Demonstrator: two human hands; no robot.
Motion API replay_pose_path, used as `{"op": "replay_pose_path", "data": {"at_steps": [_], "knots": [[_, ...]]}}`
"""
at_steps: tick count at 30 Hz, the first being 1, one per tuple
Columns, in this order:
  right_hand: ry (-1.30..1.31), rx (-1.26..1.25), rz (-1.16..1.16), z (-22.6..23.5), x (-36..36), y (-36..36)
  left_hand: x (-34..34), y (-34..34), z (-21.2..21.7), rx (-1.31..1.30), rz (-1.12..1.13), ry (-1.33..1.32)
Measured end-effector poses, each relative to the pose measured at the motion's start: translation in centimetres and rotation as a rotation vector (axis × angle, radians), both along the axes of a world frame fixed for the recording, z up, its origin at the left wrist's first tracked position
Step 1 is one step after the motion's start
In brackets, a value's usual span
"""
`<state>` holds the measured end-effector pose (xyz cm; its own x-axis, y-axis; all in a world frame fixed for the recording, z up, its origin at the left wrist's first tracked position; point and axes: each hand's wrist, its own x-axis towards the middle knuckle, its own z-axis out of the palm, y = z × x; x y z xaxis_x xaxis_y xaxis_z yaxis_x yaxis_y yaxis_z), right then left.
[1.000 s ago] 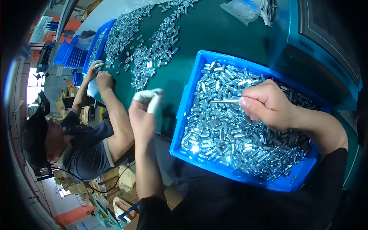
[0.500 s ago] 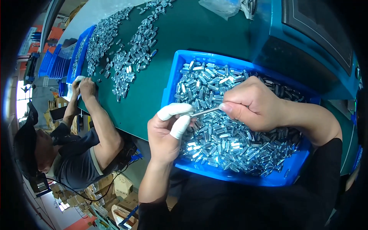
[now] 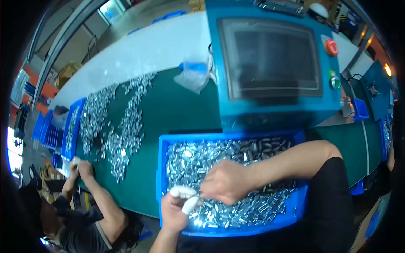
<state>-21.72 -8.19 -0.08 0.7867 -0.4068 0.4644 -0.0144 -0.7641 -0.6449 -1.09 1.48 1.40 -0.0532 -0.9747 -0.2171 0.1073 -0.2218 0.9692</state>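
My left hand (image 3: 175, 208), with white coverings on its thumb and forefinger, is pinched closed over the left part of a blue bin (image 3: 161, 168). What sits between those fingertips is too small and blurred to make out. Close against it, my right hand (image 3: 225, 182) is a bare fist gripping a thin metal rod, of which only a short blurred bit shows between the hands. Beneath both hands, the bin is filled with short, shiny, six-sided metal spacers (image 3: 253, 208).
Beyond the bin stands a teal machine (image 3: 278, 111) with a dark screen (image 3: 272, 59) and a red button (image 3: 331, 47). More spacers lie in heaps (image 3: 126, 141) on the green table (image 3: 181, 109). At left, a co-worker's hands (image 3: 82, 168) are near another blue bin (image 3: 72, 130).
The view has tilted up, bringing the machine's screen into sight. My hands have come closer together, and less of the rod shows between them.
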Motion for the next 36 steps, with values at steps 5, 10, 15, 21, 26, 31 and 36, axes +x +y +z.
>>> {"op": "replay_pose_path", "data": {"at_steps": [5,10,15,21,26,31,36], "knots": [[0.047,0.425,0.142,1.2,-0.3,0.5,0.2,0.3,-1.3,-0.263,-0.111,-0.029],[0.165,0.832,0.170,2.0,-0.1,-0.1,-0.6,0.1,-0.3,-0.317,0.008,-0.246],[0.231,0.244,0.134,1.0,0.8,0.3,0.3,1.2,-0.7,-0.438,0.038,-0.490],[0.042,0.206,-0.034,1.9,-0.8,-2.2,1.5,-0.6,0.2,-0.320,0.182,-0.620],[0.061,0.374,-0.043,2.9,-0.6,-2.4,1.4,-1.4,0.1,-0.449,0.098,-0.726],[0.085,0.363,-0.008,3.0,-0.8,-2.5,7.7,-5.0,-0.4,-0.509,0.380,-0.882],[0.124,0.349,0.034,3.6,-0.3,-1.6,18.6,-9.2,-5.4,-0.202,0.676,-1.707]]}}
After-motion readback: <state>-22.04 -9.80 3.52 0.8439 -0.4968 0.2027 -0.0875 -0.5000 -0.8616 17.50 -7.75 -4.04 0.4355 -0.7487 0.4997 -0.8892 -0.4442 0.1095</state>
